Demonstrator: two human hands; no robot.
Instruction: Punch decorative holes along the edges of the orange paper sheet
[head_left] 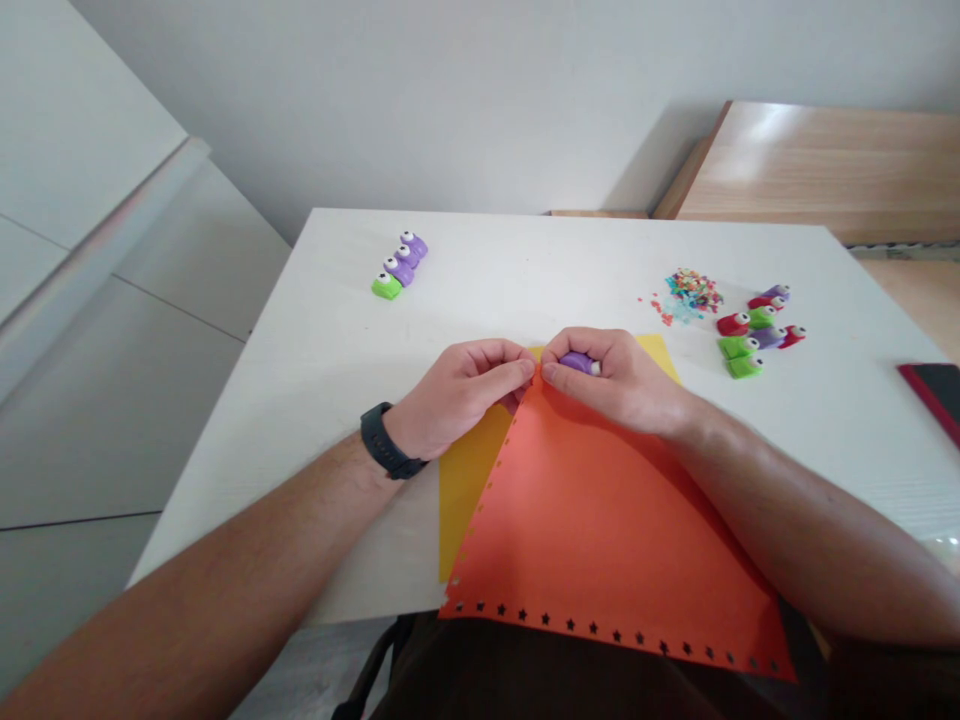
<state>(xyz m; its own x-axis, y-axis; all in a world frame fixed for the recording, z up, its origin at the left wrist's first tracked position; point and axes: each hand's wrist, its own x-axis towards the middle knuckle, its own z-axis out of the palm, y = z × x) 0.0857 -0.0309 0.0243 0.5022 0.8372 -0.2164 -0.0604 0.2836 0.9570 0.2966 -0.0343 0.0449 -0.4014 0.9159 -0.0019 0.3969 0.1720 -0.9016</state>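
The person is holding both hands close together above the tabletop. The left hand is pinching the upper corner of an orange paper sheet between thumb and fingertips, and a dark watch band is circling that wrist. The right hand is wrapping round a purple craft punch at the same corner, its thumb pressing near the paper's edge. I cannot tell whether the punch is gripping the paper, since the fingers are hiding its front.

Star-shaped holes are running along the sheet's near edge, which is jutting past the tabletop over the person's lap, and smaller-looking holes are lining its left edge. A yellow paper sheet is lying partly underneath. Beyond the hands, a row of craft punches, three purple and one green, is standing at far left. At far right, paper confetti is lying near a cluster of red, green and purple punches.
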